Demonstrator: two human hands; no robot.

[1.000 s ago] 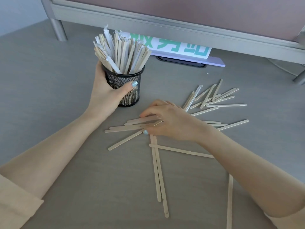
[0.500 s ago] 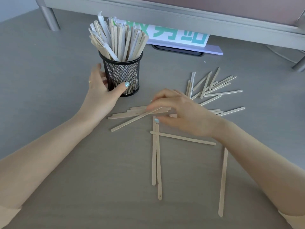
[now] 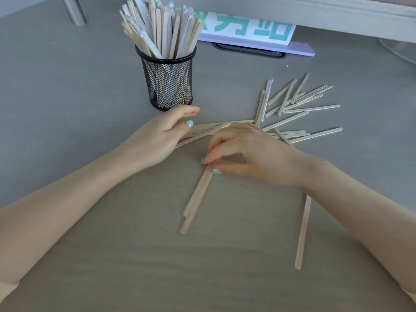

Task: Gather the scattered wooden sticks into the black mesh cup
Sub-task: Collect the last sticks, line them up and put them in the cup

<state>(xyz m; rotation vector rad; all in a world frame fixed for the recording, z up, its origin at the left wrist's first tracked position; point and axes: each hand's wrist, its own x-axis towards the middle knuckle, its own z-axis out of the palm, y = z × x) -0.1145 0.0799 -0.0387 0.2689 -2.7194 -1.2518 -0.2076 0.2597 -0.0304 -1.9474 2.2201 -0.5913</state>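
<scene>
The black mesh cup [image 3: 170, 82] stands upright at the upper middle of the grey table, packed with wooden sticks [image 3: 161, 28]. My left hand [image 3: 162, 138] lies just below the cup, apart from it, fingers relaxed over a bundle of flat sticks [image 3: 213, 127]. My right hand [image 3: 249, 154] pinches the top end of two long sticks [image 3: 198, 194] that slant down to the left. A loose pile of sticks [image 3: 299, 102] lies to the right. One single stick [image 3: 304, 230] lies by my right forearm.
A white sign with teal characters [image 3: 247, 30] on a lilac base stands behind the cup, over a dark slot in the table [image 3: 249, 52]. A metal frame leg [image 3: 74, 10] rises at the upper left. A grey rail [image 3: 337, 14] runs along the back.
My left hand has let go of the cup and dropped to the sticks below it. My right hand has moved down onto the two long sticks, which now slant left.
</scene>
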